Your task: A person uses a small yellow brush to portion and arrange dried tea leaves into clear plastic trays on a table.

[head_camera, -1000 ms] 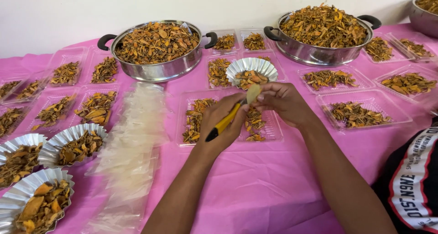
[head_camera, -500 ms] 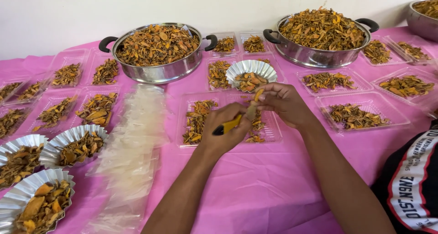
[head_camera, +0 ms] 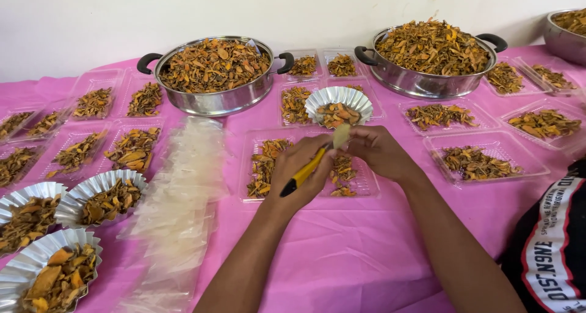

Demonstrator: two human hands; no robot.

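My left hand (head_camera: 302, 172) grips a small knife with a yellow and black handle (head_camera: 303, 174), its blade pointing up to the right. My right hand (head_camera: 379, 151) pinches a pale slice (head_camera: 340, 135) against the blade tip. Both hands hover over a clear plastic tray (head_camera: 253, 143) holding orange-brown dried pieces. Just beyond them stands a fluted foil cup (head_camera: 339, 98) with a few orange pieces in it.
Two steel pots (head_camera: 213, 99) (head_camera: 427, 84) heaped with dried pieces stand at the back. Several filled clear trays (head_camera: 482, 143) cover the pink tablecloth. Foil cups (head_camera: 107, 181) sit at the left, next to a row of clear plastic bags (head_camera: 180, 209).
The hands have stayed over the tray. The knife and the pale slice have shifted slightly as they work against each other.
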